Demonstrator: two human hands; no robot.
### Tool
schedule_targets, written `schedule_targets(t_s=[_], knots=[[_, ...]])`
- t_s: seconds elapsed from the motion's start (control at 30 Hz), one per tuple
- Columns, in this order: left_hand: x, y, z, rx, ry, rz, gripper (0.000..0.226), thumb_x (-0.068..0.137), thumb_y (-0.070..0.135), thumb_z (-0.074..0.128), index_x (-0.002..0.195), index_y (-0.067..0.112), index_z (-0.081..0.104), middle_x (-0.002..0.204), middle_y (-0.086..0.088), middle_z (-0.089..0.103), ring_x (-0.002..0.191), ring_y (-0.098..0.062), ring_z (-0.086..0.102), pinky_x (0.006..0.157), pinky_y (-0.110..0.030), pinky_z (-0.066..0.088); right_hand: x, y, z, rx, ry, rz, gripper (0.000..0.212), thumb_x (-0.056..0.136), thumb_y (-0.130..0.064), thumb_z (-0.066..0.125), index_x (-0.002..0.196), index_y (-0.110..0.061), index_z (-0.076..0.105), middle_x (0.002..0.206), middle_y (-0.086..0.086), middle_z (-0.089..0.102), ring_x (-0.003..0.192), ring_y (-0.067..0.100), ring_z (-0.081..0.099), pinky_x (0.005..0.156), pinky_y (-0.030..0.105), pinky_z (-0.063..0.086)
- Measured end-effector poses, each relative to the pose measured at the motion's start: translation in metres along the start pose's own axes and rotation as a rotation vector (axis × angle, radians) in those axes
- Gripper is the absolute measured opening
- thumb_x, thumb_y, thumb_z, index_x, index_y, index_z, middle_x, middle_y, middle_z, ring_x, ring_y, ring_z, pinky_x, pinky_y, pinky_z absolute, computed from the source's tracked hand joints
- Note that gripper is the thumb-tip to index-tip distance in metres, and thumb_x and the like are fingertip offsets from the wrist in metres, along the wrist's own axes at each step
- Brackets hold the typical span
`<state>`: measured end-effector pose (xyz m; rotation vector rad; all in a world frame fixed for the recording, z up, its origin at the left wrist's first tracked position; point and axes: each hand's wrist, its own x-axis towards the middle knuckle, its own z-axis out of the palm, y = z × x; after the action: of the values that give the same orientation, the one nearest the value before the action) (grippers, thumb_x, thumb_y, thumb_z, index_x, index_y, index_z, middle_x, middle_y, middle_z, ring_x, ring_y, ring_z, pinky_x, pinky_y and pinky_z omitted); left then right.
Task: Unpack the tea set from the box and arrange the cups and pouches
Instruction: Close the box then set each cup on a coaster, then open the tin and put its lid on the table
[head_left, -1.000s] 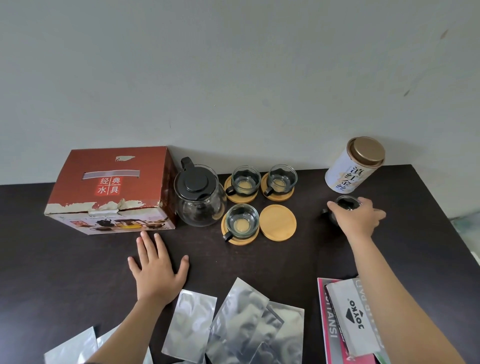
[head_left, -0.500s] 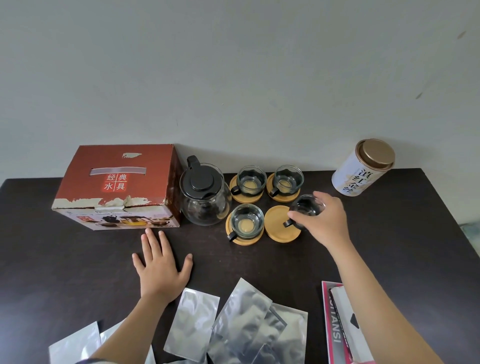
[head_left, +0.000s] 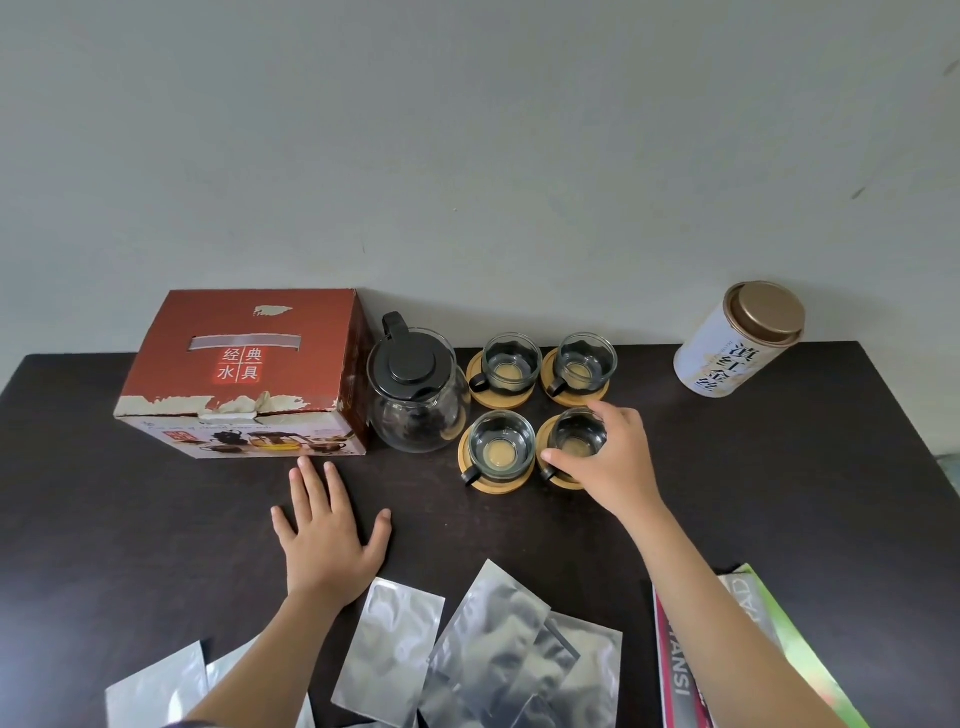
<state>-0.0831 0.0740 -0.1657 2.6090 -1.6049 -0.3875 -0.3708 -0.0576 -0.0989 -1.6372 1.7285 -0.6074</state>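
1. Glass cup (head_left: 577, 435), the fourth of the set, sits on or just above the near-right bamboo coaster (head_left: 549, 475); contact with the wood cannot be told, since the right hand (head_left: 615, 462) covers that side.
2. Right hand curled around the cup from its right, thumb at the near rim, fingers over the far rim; still a grasp, not a release.
3. Left hand (head_left: 327, 535) lies flat on the dark table (head_left: 779, 493), fingers spread and straight, holding nothing; it rests near the red box (head_left: 244, 374), just short of touching.
4. Three other cups (head_left: 503, 449) already stand on their coasters beside the glass teapot (head_left: 415, 395) (a two-by-two block, closed by this one).
5. Key relation: the cup is directly under the right palm, its black handle pointing toward the near-left like its neighbour's; the right hand is far nearer than the left, so I judge the next move is simply to let go and lift clear without nudging the coaster.
6. Silver pouches (head_left: 395, 644) lie overlapped along the near edge, not yet arranged; they sit between the two forearms, the left hand nearer most of them.
7. White tea tin (head_left: 737, 343) stands well apart, far right.
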Motion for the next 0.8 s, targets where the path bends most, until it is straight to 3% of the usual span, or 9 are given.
schedule_targets(t_s=[0.23,0.37,0.5,0.57,0.63,0.7,0.8], knots=[[0.0,0.001,-0.002,-0.011,0.0,-0.001,0.099,0.076,0.07,0.012,0.151,0.005,0.008,0.159,-0.016,-0.004,0.146,-0.03,-0.009,0.112,-0.06,0.01,-0.009,-0.004,-0.004,0.009,-0.068,-0.003,0.095,0.073,-0.041,0.08,0.149,-0.017,0.028,0.147,0.004,0.03,0.136,0.019,0.035,0.102,0.026,0.032],[-0.001,0.001,-0.005,-0.008,-0.032,0.0,0.101,0.075,0.074,0.008,0.151,0.007,0.002,0.158,-0.016,-0.01,0.146,-0.03,-0.013,0.113,-0.059,0.008,-0.025,-0.011,-0.015,0.03,-0.039,-0.016,0.094,0.078,-0.039,0.076,0.151,-0.013,0.021,0.157,0.007,0.021,0.145,0.02,0.021,0.112,0.033,0.026],[0.003,-0.004,-0.016,-0.005,-0.107,0.001,0.103,0.08,0.078,0.033,0.151,0.012,-0.001,0.158,-0.013,-0.015,0.146,-0.028,-0.013,0.115,-0.053,0.006,-0.05,-0.019,-0.033,0.027,0.016,-0.032,0.09,0.082,-0.037,0.072,0.151,-0.011,0.021,0.157,0.008,0.022,0.145,0.021,0.022,0.116,0.038,0.028],[-0.003,-0.004,-0.027,-0.09,-0.114,-0.023,0.096,0.081,0.072,0.043,0.151,0.013,0.012,0.16,-0.012,-0.001,0.147,-0.028,0.0,0.115,-0.051,0.013,-0.062,-0.023,-0.045,0.009,0.027,-0.043,0.087,0.084,-0.037,0.071,0.151,-0.012,0.021,0.156,0.008,0.023,0.143,0.022,0.026,0.114,0.039,0.031],[-0.017,0.003,-0.036,-0.201,0.0,-0.045,0.08,0.085,0.06,0.052,0.145,0.01,0.032,0.154,-0.013,0.026,0.141,-0.03,0.026,0.112,-0.05,0.028,-0.072,-0.026,-0.061,-0.009,0.048,-0.053,0.084,0.085,-0.036,0.069,0.15,-0.013,0.022,0.155,0.008,0.024,0.143,0.021,0.027,0.114,0.037,0.031],[-0.032,0.019,-0.041,-0.284,0.164,-0.02,0.064,0.086,0.046,0.059,0.135,0.007,0.047,0.139,-0.014,0.047,0.126,-0.032,0.046,0.102,-0.049,0.041,-0.078,-0.028,-0.08,-0.012,0.091,-0.066,0.08,0.087,-0.034,0.068,0.15,-0.012,0.024,0.154,0.008,0.026,0.142,0.021,0.027,0.112,0.035,0.03],[-0.047,0.063,-0.042,-0.357,0.289,0.104,0.047,0.082,0.03,0.068,0.12,0.005,0.058,0.117,-0.014,0.058,0.107,-0.033,0.056,0.086,-0.048,0.046,-0.08,-0.025,-0.111,0.004,0.161,-0.056,0.076,0.087,-0.035,0.067,0.148,-0.013,0.027,0.152,0.008,0.029,0.14,0.022,0.031,0.112,0.039,0.034]])
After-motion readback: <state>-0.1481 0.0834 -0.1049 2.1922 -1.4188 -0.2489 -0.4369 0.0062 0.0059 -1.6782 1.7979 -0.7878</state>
